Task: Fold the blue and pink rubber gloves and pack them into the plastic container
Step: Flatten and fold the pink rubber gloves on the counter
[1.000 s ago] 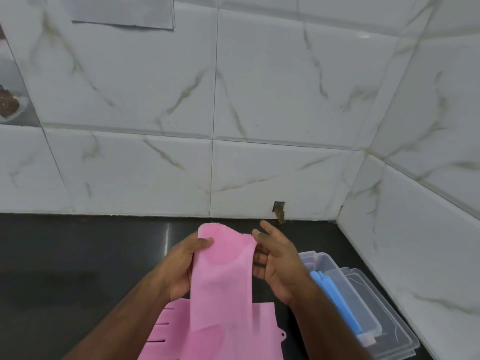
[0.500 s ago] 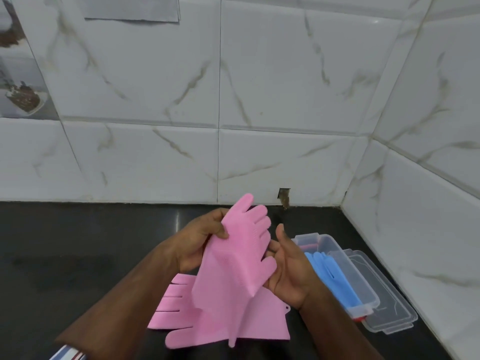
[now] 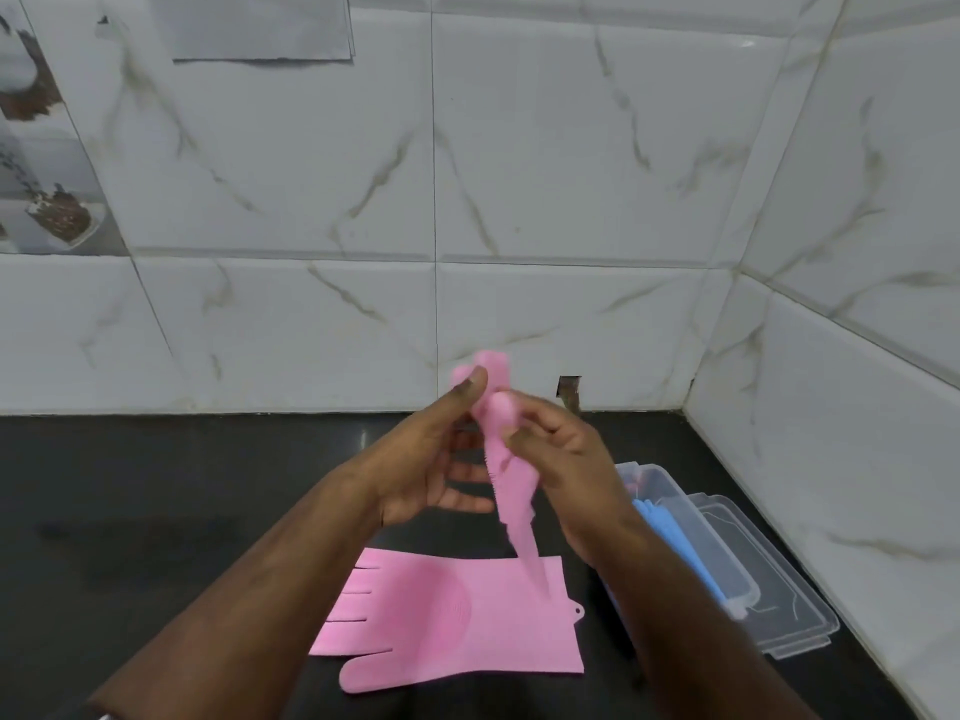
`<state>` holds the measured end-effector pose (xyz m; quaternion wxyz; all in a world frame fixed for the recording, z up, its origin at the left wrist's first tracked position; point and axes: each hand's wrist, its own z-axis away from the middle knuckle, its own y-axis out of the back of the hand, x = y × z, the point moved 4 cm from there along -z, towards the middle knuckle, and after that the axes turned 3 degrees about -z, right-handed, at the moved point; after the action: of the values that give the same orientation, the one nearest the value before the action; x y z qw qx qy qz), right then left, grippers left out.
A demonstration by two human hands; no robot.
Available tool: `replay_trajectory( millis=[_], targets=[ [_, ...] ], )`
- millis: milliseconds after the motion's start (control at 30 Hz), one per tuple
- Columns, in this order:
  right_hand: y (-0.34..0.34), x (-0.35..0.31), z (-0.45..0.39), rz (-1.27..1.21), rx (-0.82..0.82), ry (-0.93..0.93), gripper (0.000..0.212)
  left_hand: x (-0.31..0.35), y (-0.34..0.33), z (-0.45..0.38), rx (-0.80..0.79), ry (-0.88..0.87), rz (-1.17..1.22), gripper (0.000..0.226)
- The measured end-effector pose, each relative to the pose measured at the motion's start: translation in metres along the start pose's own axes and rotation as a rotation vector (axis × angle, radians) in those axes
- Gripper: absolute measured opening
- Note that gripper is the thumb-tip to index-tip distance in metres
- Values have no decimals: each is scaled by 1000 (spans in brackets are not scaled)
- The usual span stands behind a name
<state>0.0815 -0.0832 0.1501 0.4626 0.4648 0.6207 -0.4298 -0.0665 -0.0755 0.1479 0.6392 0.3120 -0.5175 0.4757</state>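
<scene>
Even, soft light fills the scene, with a small glare spot on the wall tiles (image 3: 746, 43). The hands are motion-blurred, and tile lines bend toward the edges.

Single head-worn view, forward and down, close over black counter (image 3: 156, 511) toward tiled corner.

A pink rubber glove (image 3: 511, 491) hangs between the left hand (image 3: 426, 459) and the right hand (image 3: 566, 459), above a second pink rubber glove (image 3: 457, 615) lying flat on the black stone countertop (image 3: 156, 501). To the right stands the clear plastic container (image 3: 691, 532) with folded blue rubber gloves (image 3: 675, 543) inside, and its clear plastic lid (image 3: 779, 605) lies just beyond, near the marbled tile side wall (image 3: 857, 407).
</scene>
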Motion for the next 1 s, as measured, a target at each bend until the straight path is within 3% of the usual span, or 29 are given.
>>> replay_trajectory(
  millis=[67,100,167,233,300,400,467,567,633,700,800,900,1000],
  targets=[
    [-18,-4,6,200,-193,-1,37,4,0,1,13,-20,103,66],
    [-21,-6,8,244,-206,5,36,5,4,2,64,-40,150,55],
    [-12,-14,10,158,-77,45,30,5,14,4,156,-76,238,31],
    [7,-14,7,75,105,78,28,3,23,8,173,-102,269,22],
    [24,-9,0,98,164,54,35,2,28,11,148,-101,263,17],
    [23,4,-6,169,-87,-52,57,5,23,16,68,-99,278,16],
    [17,11,-6,141,-200,-97,46,7,19,19,14,-100,284,20],
    [19,9,-6,112,-81,-38,20,7,27,23,63,-135,219,24],
    [22,3,-8,169,-23,29,12,13,45,23,202,-255,88,19],
    [18,-2,-8,337,-46,67,9,23,61,28,353,-402,-155,39],
    [6,-3,-9,581,-128,100,11,36,43,35,286,-529,-713,56],
    [-1,-2,-11,663,-185,152,18,31,21,27,171,-455,-1110,35],
    [2,0,-12,729,-213,136,12,29,22,23,226,-404,-1212,4]
  ],
)
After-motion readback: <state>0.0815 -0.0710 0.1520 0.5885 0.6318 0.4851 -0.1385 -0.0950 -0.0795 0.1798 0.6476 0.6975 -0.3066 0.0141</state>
